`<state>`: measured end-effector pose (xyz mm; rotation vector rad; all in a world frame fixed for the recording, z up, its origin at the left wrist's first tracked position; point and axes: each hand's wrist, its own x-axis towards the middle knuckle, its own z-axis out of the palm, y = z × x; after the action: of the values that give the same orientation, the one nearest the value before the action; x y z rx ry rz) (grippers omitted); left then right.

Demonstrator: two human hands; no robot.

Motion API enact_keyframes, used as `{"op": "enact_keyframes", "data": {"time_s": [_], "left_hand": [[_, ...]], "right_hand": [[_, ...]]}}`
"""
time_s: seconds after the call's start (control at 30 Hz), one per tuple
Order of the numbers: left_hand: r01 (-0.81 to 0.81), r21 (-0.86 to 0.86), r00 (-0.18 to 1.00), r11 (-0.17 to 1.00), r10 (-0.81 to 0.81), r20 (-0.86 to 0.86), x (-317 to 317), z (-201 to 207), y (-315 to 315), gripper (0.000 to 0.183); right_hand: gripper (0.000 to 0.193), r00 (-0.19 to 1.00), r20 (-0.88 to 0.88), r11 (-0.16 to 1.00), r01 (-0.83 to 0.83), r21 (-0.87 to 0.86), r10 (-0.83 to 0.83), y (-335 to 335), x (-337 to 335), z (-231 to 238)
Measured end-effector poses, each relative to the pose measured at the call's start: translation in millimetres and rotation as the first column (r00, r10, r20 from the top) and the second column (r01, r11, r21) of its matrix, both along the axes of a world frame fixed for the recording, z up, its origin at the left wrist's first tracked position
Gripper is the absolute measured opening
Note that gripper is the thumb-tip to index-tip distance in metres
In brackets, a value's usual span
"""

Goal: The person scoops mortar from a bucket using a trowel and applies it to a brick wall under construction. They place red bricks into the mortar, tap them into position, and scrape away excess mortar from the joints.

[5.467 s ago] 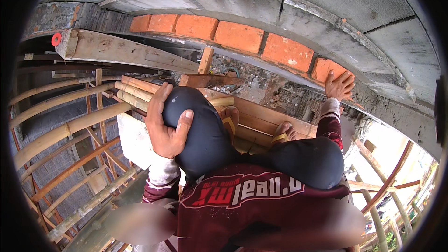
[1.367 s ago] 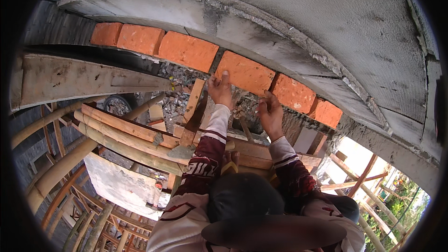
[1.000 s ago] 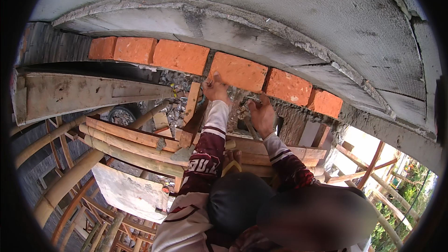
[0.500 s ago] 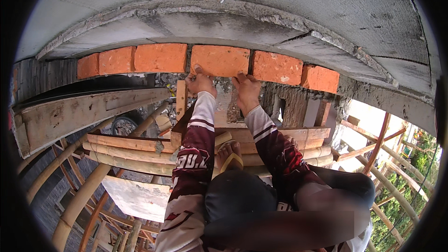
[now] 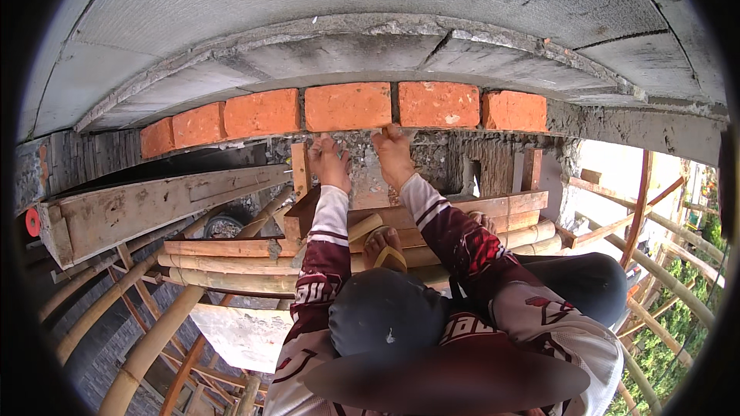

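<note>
Orange-red bricks form a row on a ledge, with dark gaps between them. Just below the middle brick (image 5: pixel 348 105), my left hand (image 5: pixel 329 162) hangs with its fingers loosely bent and apart, nothing plainly in it. My right hand (image 5: pixel 393 157) is at that brick's lower right corner, its fingers curled together against the bottom edge. Whether they pinch anything is hidden. To the right sits another brick (image 5: pixel 439 105), and a third brick (image 5: pixel 262 112) stands to the left.
A curved grey concrete surface (image 5: pixel 370 46) overhangs the row. Below are a wooden plank (image 5: pixel 478 208), bamboo poles (image 5: pixel 239 263) and an upright wooden piece (image 5: pixel 300 169). A long board (image 5: pixel 162 204) slopes at the left. My sandalled foot (image 5: pixel 383 249) rests on the scaffold.
My left hand has come down off the middle brick's lower edge. My right hand stays at its lower right corner, fingers more curled. The whole view has shifted slightly.
</note>
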<state>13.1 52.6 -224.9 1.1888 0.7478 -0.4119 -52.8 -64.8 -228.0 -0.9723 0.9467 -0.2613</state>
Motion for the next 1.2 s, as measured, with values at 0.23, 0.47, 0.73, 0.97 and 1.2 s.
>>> {"op": "enact_keyframes", "data": {"time_s": [0.23, 0.47, 0.73, 0.97, 1.2], "left_hand": [[0.418, -0.099, 0.905, 0.903, -0.423, -0.038, -131, 66, 79, 0.030], [0.276, 0.041, 0.960, 0.960, -0.277, 0.038, -168, 92, 127, 0.031], [0.221, 0.051, 0.942, 0.974, -0.199, -0.271, -346, 129, 188, 0.031], [0.496, 0.693, 0.702, 0.524, 0.228, -0.675, -557, 162, 208, 0.053], [0.909, 0.409, 0.416, 0.082, -0.252, -0.874, -534, 121, 190, 0.133]], "right_hand": [[0.006, 0.994, 0.060, 0.960, 0.073, 0.269, -0.092, -10, -1, -12], [0.040, 0.561, -0.121, 0.574, -0.799, 0.178, 0.819, -20, -42, 24], [0.032, -0.480, -0.309, -0.537, -0.833, -0.133, 0.821, -101, -53, 89], [0.038, -0.608, -0.515, -0.780, -0.586, -0.222, 0.604, -135, -93, 73], [0.044, -0.560, -0.680, -0.879, -0.348, -0.325, 0.473, -130, -97, 68]]}}
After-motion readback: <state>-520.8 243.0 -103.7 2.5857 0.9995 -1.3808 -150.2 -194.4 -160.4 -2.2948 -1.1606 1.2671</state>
